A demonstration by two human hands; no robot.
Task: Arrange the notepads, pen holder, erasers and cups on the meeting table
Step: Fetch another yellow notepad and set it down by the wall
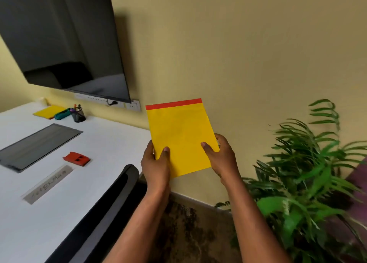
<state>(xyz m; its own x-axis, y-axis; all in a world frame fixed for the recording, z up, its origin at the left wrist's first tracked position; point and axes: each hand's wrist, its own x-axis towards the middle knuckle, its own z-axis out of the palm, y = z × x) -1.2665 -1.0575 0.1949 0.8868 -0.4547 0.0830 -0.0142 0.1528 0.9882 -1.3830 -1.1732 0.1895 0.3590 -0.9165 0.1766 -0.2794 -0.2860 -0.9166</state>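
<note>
Nearest the camera, two bare forearms reach up from the lower edge of the view, and both hands grip one yellow notepad (179, 135) by its lower end. The left hand (155, 163) clasps the lower left edge, thumb pressed flat on the yellow cover and the other fingers hidden behind it. The right hand (220, 156) clasps the lower right edge the same way, thumb on the front, fingers curled around the back. The pad is held in the air, off the right-hand end of the table, its face turned toward the camera and slightly tilted, with a red band along its top edge. Left of the hands, the dark back of a chair (119, 193) stands against the white meeting table (111, 139). On the tabletop lie a grey strip with blurred lettering (47, 184), then a red eraser (77, 158), then a dark rectangular panel (37, 146) set into the surface. Farther back, near the wall, a black mesh pen holder (78, 114) stands with pens in it, a teal pouch (62, 114) just beside it, touching a second yellow notepad (48, 111) that lies flat. To the right of the hands a green leafy plant (309, 175) stands near the floor. Beyond, a dark screen (63, 38) hangs on the yellow wall (248, 50) above a row of sockets (127, 104).
</note>
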